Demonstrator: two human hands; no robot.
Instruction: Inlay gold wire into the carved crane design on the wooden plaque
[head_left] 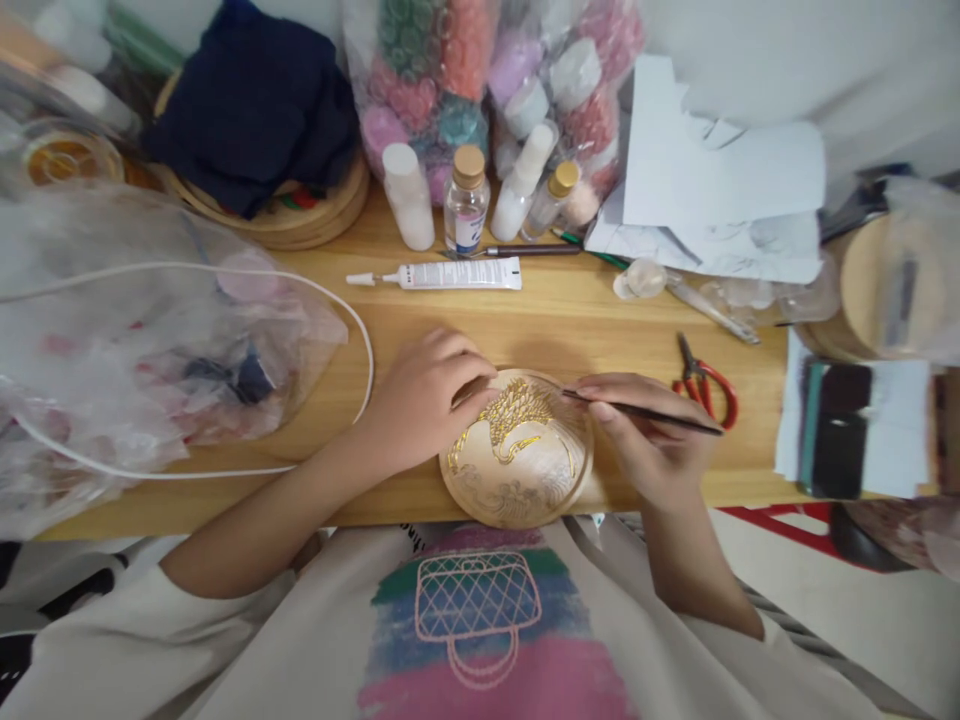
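While right fingers (611, 384) pinch tool (660, 414), left fingers (474, 368) touch hoop (517, 515), grip unclear; bag (361, 50) holds bundles (465, 50).

On the cream round panel (525, 455), gold scale-like patterning and curved gold lines are noted, with fine grey swirls below. The tool (652, 413) is recorded as dark brown. Red is seen on the handles of the pliers (697, 375). The tube (461, 274) is logged as white with grey print, the table (405, 310) as yellow-brown with streaked grain, the cloth (259, 100) as navy. The pale shirt (480, 600) is marked with green, blue and pink bands, overlaid by a pink diamond-crossed bag outline.
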